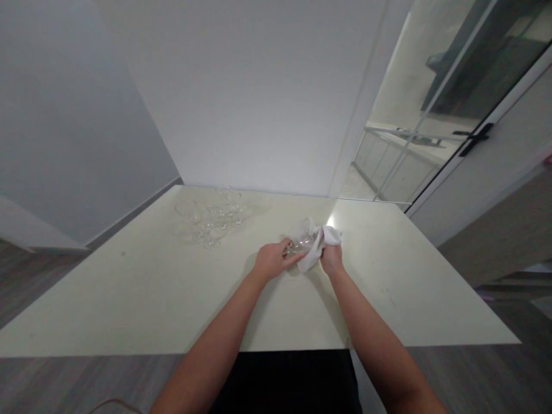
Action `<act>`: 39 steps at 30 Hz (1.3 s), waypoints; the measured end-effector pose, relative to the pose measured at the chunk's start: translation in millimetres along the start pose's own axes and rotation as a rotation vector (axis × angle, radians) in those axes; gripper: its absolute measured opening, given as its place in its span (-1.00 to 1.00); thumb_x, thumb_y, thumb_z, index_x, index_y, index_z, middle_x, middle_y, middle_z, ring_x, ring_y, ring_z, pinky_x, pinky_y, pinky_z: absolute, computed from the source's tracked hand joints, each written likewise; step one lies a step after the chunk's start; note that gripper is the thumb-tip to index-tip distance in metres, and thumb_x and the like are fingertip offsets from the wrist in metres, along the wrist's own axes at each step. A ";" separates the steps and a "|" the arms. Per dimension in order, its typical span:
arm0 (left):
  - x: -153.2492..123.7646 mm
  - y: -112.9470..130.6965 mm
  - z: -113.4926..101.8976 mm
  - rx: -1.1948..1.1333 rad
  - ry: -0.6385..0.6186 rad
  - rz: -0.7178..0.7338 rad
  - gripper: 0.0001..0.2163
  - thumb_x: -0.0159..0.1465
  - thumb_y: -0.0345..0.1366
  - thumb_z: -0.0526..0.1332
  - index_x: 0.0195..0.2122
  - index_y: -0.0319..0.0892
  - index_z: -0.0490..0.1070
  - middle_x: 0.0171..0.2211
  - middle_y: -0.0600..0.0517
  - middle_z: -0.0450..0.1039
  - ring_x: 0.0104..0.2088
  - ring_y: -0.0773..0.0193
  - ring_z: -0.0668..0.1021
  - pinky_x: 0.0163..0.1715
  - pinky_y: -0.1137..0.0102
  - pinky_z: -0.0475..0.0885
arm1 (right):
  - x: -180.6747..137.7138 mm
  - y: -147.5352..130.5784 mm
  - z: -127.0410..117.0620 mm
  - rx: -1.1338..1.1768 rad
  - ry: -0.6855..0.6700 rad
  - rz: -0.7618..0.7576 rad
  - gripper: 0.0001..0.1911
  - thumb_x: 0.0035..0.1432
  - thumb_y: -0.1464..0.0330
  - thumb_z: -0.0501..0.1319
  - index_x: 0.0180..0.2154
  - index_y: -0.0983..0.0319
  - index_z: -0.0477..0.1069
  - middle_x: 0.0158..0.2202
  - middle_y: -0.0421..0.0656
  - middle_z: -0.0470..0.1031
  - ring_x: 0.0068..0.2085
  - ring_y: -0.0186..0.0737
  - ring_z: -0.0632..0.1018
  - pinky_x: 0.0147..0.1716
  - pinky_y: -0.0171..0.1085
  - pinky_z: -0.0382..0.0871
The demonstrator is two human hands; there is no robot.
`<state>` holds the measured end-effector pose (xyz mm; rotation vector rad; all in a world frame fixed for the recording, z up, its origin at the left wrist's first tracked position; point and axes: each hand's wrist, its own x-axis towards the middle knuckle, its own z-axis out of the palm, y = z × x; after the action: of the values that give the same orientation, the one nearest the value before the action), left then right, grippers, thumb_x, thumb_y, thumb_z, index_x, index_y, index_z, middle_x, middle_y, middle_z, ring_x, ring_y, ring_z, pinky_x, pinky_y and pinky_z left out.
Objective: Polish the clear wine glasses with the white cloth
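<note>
Over the middle of a pale table, my left hand is closed on a clear glass, gripping its near end. My right hand is closed on a white cloth that wraps the far part of the glass. Both hands sit close together, a little above the tabletop.
Several clear glasses stand grouped at the table's far left. Behind the table rise a white wall and, at the right, a glass door with a black handle. Grey wood floor surrounds the table.
</note>
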<state>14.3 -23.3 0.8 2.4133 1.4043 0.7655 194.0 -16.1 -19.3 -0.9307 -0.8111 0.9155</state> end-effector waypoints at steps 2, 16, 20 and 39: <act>0.1 2.4 -2.6 0.069 -0.028 0.033 -0.54 0.17 0.19 0.06 -0.20 -0.11 0.35 -0.53 0.05 0.43 -0.46 0.22 0.49 -0.45 0.44 0.18 | 0.7 -3.3 -1.9 -0.069 -0.129 0.050 -0.73 -0.07 0.19 0.26 -0.31 0.18 0.41 -0.27 -0.22 0.51 -0.24 -0.24 0.50 -0.12 -0.21 0.35; 2.8 -3.2 -6.1 0.256 0.060 0.311 -0.65 0.20 -0.05 0.18 -0.07 -0.13 0.31 -0.24 -0.04 0.46 -0.17 0.14 0.46 -0.08 0.25 0.19 | -6.1 -6.6 -12.6 -0.417 -0.611 0.171 -0.72 -0.11 0.22 0.33 -0.35 0.24 0.43 -0.33 -0.19 0.51 -0.30 -0.28 0.47 -0.19 -0.26 0.33; 4.8 -6.0 -3.8 0.164 0.110 0.107 -0.60 0.20 0.06 0.13 -0.10 -0.13 0.31 -0.41 0.04 0.46 -0.30 0.19 0.50 -0.19 0.30 0.22 | -2.0 -15.6 -10.9 -0.167 -0.405 0.276 -0.62 -0.10 0.12 0.29 -0.25 0.20 0.45 -0.22 -0.15 0.54 -0.16 -0.16 0.52 -0.07 -0.18 0.35; 6.0 -8.6 -1.6 0.118 0.111 -0.187 -0.57 0.18 0.16 0.06 -0.15 -0.08 0.33 -0.50 0.09 0.46 -0.41 0.22 0.52 -0.37 0.40 0.21 | 1.3 -20.2 -23.4 -0.180 -0.515 0.108 -0.63 -0.14 0.33 0.29 -0.19 0.19 0.44 -0.13 -0.17 0.52 -0.07 -0.14 0.48 0.03 -0.08 0.29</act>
<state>9.5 -13.8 0.1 2.3112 1.7354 0.8014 220.9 -28.1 -9.5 -0.9104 -1.3080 1.2149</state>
